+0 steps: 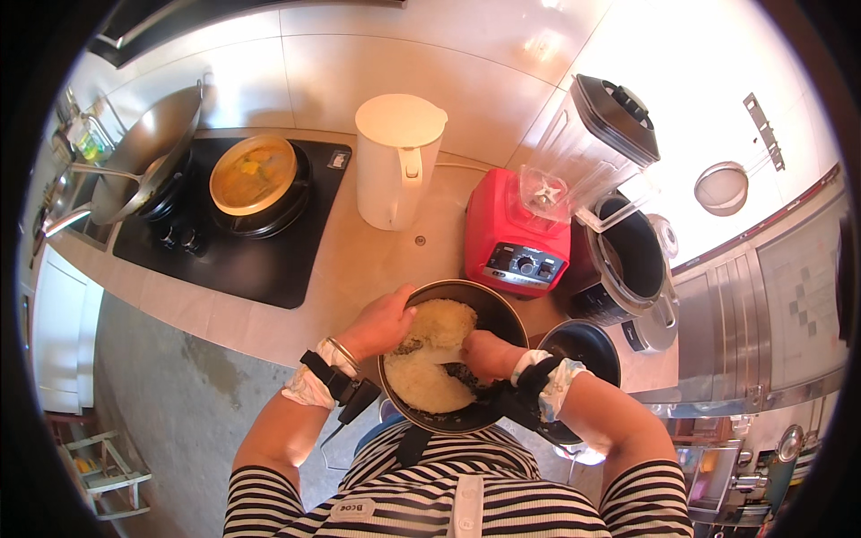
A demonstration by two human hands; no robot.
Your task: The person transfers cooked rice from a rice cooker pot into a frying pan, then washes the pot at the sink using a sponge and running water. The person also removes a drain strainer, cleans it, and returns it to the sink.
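Note:
A dark round frying pan [501, 309] lies at the counter's front edge, close before my body. Pale, flat food pieces [430, 387] that look like flatbread or pancake cover much of its inside. My left hand [383, 323] grips the pan's left rim, thumb toward the inside. My right hand [488, 355] reaches into the pan with its fingers bent down at the food's right edge; whether they pinch a piece is hidden. The pan's handle runs toward the lower right under my right wrist. A second dark pan [585, 343] sits partly behind my right forearm.
A white jug [400, 168] and a red blender [518, 228] stand behind the pan. Right of the blender is an electric cooker pot [629, 255] with its lid [652, 333] beside it. To the left, a black hob [269, 269] bears a wok [151, 144] and a covered bowl [254, 176].

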